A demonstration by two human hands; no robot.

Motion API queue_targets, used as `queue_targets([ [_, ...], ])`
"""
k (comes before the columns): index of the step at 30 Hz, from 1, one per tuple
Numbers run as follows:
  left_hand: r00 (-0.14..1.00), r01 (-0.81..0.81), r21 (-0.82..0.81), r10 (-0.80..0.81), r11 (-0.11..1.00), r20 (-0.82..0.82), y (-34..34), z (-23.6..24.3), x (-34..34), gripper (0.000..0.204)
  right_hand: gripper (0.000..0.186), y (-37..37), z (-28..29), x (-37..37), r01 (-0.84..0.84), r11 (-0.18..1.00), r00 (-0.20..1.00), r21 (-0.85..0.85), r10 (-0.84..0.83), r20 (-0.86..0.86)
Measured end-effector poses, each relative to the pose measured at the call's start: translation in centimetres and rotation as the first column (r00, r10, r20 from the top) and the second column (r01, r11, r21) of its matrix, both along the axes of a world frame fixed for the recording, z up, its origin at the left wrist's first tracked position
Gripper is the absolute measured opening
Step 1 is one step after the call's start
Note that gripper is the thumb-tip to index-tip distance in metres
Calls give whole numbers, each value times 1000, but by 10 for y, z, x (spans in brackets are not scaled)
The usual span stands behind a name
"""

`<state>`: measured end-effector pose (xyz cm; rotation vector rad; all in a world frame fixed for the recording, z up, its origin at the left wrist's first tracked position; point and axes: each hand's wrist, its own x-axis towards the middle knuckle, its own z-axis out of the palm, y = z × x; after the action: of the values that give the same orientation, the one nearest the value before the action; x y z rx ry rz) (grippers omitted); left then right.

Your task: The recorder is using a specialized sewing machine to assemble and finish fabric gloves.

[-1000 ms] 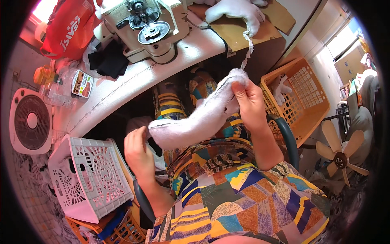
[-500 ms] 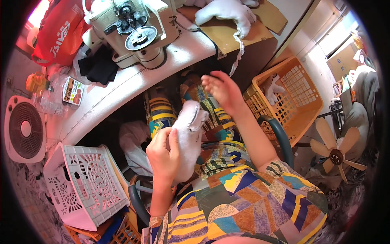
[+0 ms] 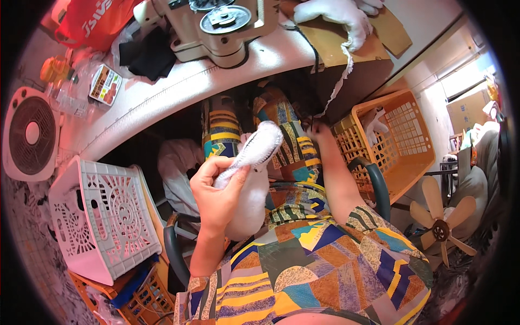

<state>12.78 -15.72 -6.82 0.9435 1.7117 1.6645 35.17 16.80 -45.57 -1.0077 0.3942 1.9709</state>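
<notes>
A soft white fleece piece (image 3: 246, 203) with a dark stitched seam along its top edge stands upright over my lap. My left hand (image 3: 216, 184) is closed on its left side, thumb in front and fingers behind. Lower down, the piece bulges out rounded; its lower end rests near my patterned clothing. My right hand (image 3: 318, 132) reaches down past my right knee, beside the orange basket (image 3: 398, 146). Shadow hides its fingers, so I cannot tell whether they hold anything. A white strip (image 3: 341, 81) hangs from the cardboard just above that hand.
An off-white sewing machine (image 3: 227, 49) with round metal discs stands on the white table (image 3: 189, 89). White fleece pieces (image 3: 336, 16) lie on cardboard at the right. A white crate (image 3: 116, 216), a box fan (image 3: 32, 132) and a bladed fan (image 3: 441, 230) surround my chair.
My right hand has dropped from beside the fleece piece down past my knee. My left hand has turned the piece, tilting its seamed top to the right. The view has shifted slightly.
</notes>
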Motion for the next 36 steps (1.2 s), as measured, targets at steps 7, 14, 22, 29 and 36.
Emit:
queue_targets([
  [7,995,45,107,-35,993,-91,-3,6,5,15,14,-94,45,52,-440,897,653,-40,350,672],
  [14,967,-93,74,107,993,-231,-4,2,15,14,27,-174,233,-12,-584,507,457,634,-440,773],
  [22,882,-100,184,173,978,-438,-7,4,16,18,40,-250,404,-45,-807,-246,583,537,-191,790],
  [29,859,-110,127,158,986,-488,-16,8,18,21,44,-243,403,-58,-832,-438,541,342,-501,675],
  [36,854,-70,155,139,985,-501,-22,7,18,26,45,-244,403,-57,-854,-438,503,281,-555,662],
])
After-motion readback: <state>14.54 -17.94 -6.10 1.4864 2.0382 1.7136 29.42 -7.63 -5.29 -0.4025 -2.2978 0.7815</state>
